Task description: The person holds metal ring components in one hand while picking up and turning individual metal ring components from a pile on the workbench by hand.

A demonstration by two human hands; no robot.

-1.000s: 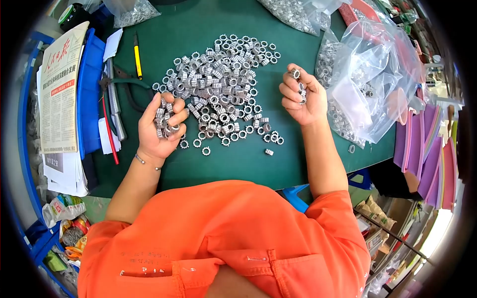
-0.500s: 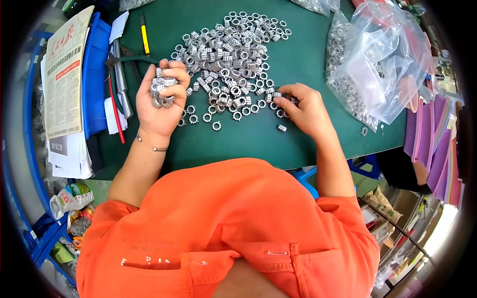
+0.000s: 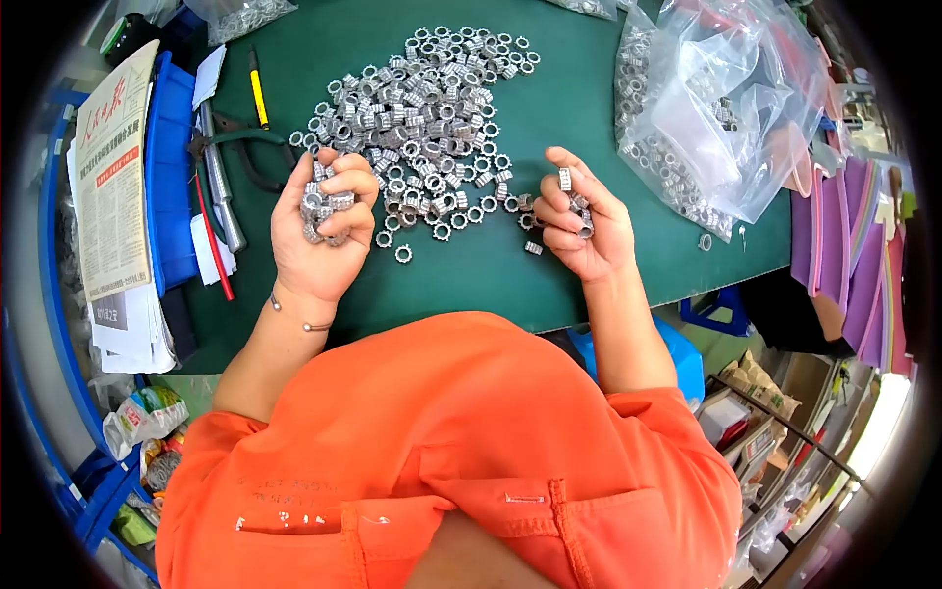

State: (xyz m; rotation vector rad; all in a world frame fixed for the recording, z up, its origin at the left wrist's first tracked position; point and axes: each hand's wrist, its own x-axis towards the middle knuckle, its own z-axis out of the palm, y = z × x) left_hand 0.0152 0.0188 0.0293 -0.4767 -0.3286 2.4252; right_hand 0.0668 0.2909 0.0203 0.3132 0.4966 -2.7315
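A heap of small silver toothed metal rings (image 3: 422, 113) lies on the green tabletop (image 3: 442, 280), with loose ones scattered along its near edge. My left hand (image 3: 324, 221), palm up at the left of the heap, has its fingers curled around a handful of these rings. To the right of the heap, my right hand (image 3: 587, 221) is turned palm up and holds a few rings in its curled fingers. One of them (image 3: 564, 180) shows near the index finger and thumb. A single ring (image 3: 533, 248) lies on the table just left of that hand.
A clear plastic bag (image 3: 726, 118) with more rings lies at the right. On the left are a blue bin (image 3: 177, 177), a newspaper (image 3: 118, 177), pliers (image 3: 245, 137), a yellow-black cutter knife (image 3: 257, 88) and a red pen (image 3: 213, 240). Purple fabric (image 3: 834, 236) hangs at far right.
My right hand has lifted from the loose rings and turned palm up, with rings now visible in its fingers. The left hand keeps its handful. The camera view has shifted slightly.
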